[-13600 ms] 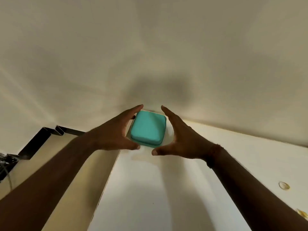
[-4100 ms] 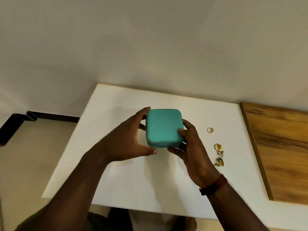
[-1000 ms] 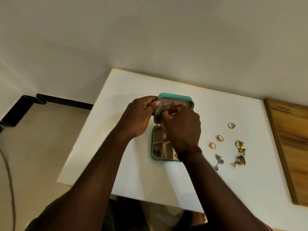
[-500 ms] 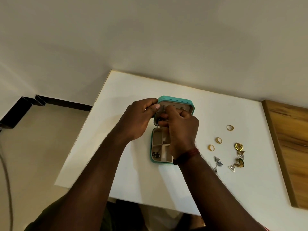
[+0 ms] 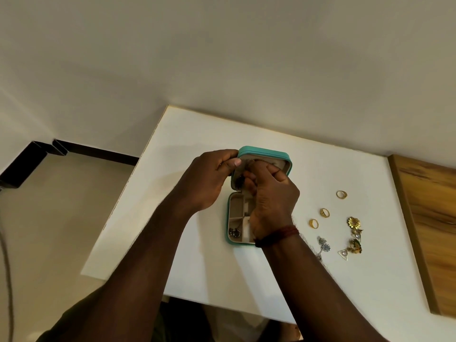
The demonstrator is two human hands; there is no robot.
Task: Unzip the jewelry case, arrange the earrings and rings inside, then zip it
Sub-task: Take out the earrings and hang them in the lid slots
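Best done slowly: lid of the teal jewelry case (image 5: 265, 154) braced upright by left hand (image 5: 206, 180), thumb and fingers pinched on its edge, while right hand (image 5: 270, 196), fingertips pressed together on something small at the pale lining, probably an earring, seats it squarely. Open case near table (image 5: 197, 267) centre; smooth gold rings (image 5: 324, 212) and ornate, spiky earrings (image 5: 353, 223) loose to the right, apart from it.

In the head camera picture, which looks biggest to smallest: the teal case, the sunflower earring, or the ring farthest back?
1. Teal case
2. Sunflower earring
3. Farthest-back ring, only slightly smaller, so that's unsure.
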